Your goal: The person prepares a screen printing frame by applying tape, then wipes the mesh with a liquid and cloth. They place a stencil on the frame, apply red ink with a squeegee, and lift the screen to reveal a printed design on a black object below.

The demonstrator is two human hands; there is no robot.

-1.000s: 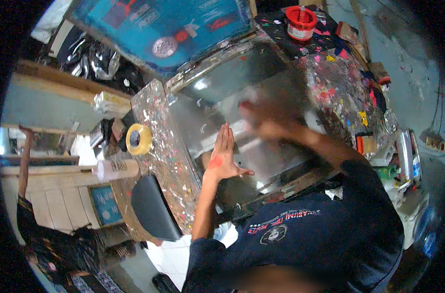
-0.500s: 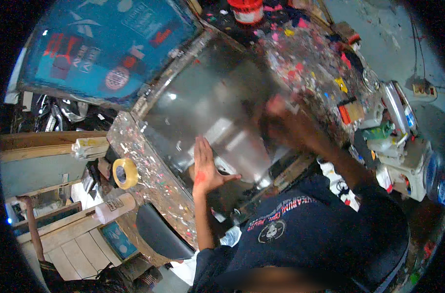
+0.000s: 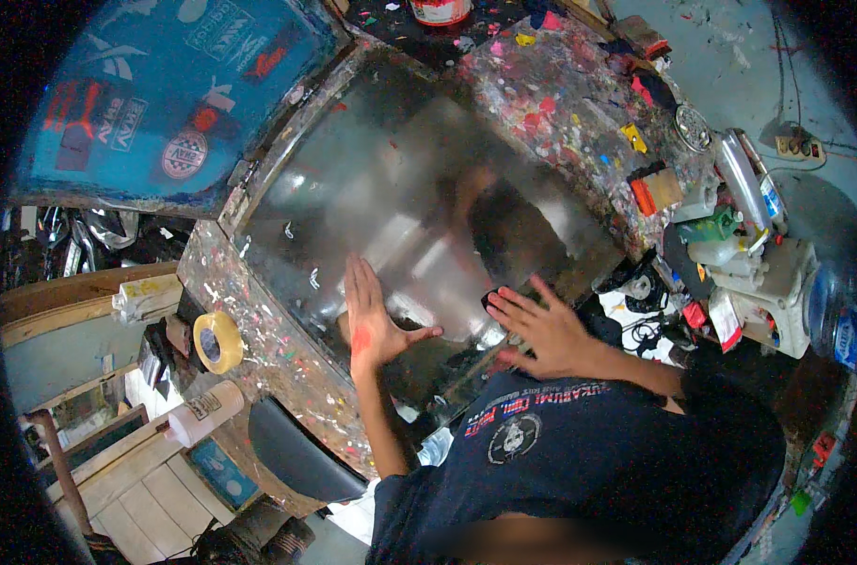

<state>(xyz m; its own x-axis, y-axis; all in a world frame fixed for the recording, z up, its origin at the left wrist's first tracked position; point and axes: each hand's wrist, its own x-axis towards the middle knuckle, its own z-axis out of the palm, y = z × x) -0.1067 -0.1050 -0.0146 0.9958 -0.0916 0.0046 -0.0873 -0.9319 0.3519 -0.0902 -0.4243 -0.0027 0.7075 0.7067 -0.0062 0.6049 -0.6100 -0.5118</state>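
My left hand [image 3: 370,325] lies flat on a shiny dark flat panel [image 3: 353,151], its fingers together and the thumb stretched out to the right. My right hand [image 3: 551,337] is over the panel's near right part, palm down with the fingers spread. A small black patch shows at its fingertips; I cannot tell what it is. Pale reflections on the panel lie between both hands. Hinged up at the panel's far left is a blue printing screen [image 3: 179,71] with red and white designs, touched by neither hand.
The worktop [image 3: 259,315] on the left is paint-spattered and bears a tape roll [image 3: 218,342] and a pale bottle [image 3: 205,412]. A black seat [image 3: 301,452] stands below. At right are an orange-edged squeegee [image 3: 656,191] and several bottles; a red tub [image 3: 440,9] is at the far edge.
My right hand has come back toward me from farther over the panel, its fingers now spread. My left hand keeps its flat pose. The whole view has shifted slightly.
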